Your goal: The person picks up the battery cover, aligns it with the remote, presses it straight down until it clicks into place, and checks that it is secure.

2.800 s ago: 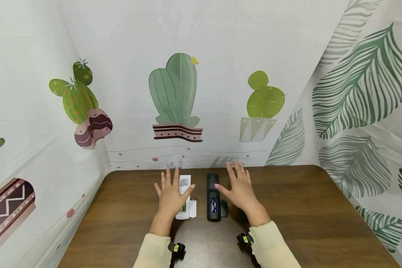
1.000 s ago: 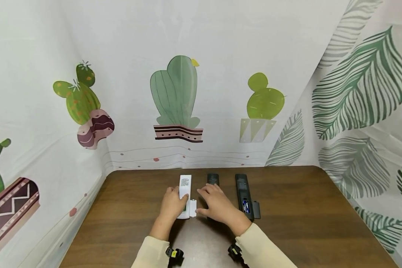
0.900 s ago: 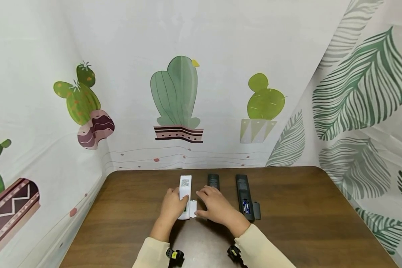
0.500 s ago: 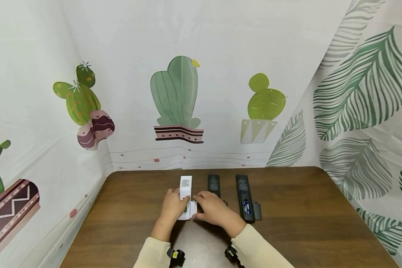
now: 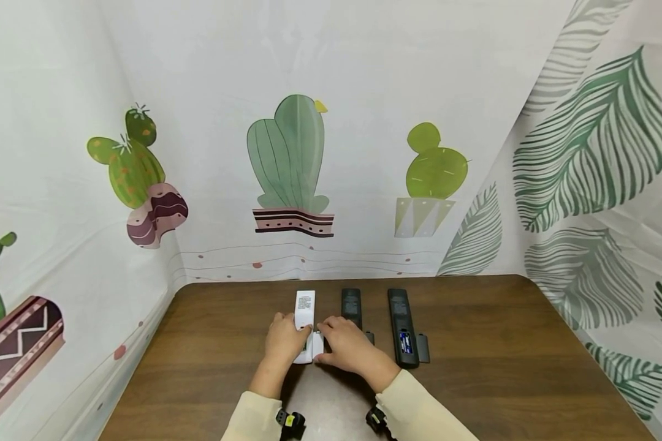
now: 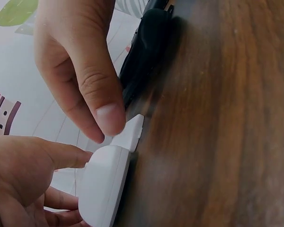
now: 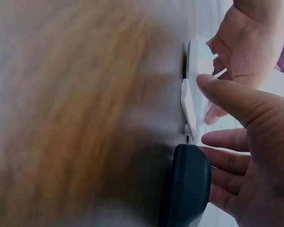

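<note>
A white remote control [image 5: 305,303] lies back side up on the table, its battery compartment partly uncovered. My left hand [image 5: 284,340] grips it by its sides; the left wrist view shows its white rounded end [image 6: 102,184] against thumb and fingers. Along its right side lies a loose white battery cover [image 5: 318,346]. My right hand [image 5: 349,344] straddles this cover, the thumb by its near end and the fingertips by its far end. In the right wrist view a narrow gap shows between the thumb [image 7: 222,90] and the cover [image 7: 188,106].
Right of the white one lies a black remote [image 5: 352,303], partly under my right hand, with a dark cover [image 5: 370,337] beside it. Farther right is another black remote [image 5: 401,312] with blue batteries showing and its grey cover [image 5: 423,348]. A printed cloth [image 5: 364,122] hangs behind the table [image 5: 502,355].
From above the table, both hands have come down; the left has taken hold of the white remote. My right hand has moved left, past the black remotes, to the white cover.
</note>
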The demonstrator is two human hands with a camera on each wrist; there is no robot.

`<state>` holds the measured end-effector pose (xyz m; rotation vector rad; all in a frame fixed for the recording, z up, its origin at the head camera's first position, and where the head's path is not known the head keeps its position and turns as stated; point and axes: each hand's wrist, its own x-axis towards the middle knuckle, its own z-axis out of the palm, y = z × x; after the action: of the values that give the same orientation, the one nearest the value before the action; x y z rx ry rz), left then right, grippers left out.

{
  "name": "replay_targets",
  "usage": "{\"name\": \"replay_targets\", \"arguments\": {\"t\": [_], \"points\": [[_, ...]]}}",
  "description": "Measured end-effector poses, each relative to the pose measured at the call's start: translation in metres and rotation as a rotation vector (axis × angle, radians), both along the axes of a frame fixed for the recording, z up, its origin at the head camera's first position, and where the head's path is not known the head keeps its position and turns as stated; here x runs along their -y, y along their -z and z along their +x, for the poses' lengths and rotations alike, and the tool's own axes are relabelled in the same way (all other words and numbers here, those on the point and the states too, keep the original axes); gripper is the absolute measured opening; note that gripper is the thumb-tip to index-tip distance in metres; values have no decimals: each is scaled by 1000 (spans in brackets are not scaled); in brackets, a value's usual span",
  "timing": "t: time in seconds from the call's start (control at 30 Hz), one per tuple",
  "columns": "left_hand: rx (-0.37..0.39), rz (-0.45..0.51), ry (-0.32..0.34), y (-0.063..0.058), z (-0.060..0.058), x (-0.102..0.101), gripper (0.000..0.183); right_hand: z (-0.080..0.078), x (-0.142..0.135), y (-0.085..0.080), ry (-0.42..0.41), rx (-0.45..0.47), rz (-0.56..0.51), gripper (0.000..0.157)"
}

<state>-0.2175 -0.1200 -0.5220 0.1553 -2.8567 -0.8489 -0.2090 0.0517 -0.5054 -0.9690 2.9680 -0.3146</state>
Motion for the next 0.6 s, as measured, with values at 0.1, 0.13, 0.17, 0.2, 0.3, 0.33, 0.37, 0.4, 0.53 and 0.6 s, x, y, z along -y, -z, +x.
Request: {"name": "replay_targets", "arguments": {"t": [0.1, 0.13, 0.17, 0.2, 0.3, 0.33, 0.37, 0.4, 0.53, 0.6], "points": [[16, -1, -4, 0, 0, 0, 49, 0, 2, 0, 0, -7, 11, 70], [20, -2, -3, 0, 0, 0, 49, 0, 2, 0, 1, -6, 14, 70], [22, -2, 0, -1, 0, 0, 49, 0, 3, 0, 2, -8, 17, 70], [24, -2, 2, -1, 0, 1, 49, 0, 3, 1, 4, -10, 21, 70], [28, -1, 11, -1, 0, 1, 49, 0, 4, 1, 7, -19, 28, 70], [28, -2, 15, -1, 0, 1, 49, 0, 4, 2, 7, -21, 30, 70], [30, -3, 16, -1, 0, 1, 50, 0, 4, 2, 6, -26, 30, 69], [33, -1, 16, -1, -1, 1, 50, 0, 4, 2, 6, -29, 30, 69], [46, 9, 13, -2, -2, 2, 50, -2, 5, 4, -3, -49, 23, 67], [52, 22, 9, -2, -2, 2, 49, -2, 5, 4, -5, -53, 18, 66]]}}
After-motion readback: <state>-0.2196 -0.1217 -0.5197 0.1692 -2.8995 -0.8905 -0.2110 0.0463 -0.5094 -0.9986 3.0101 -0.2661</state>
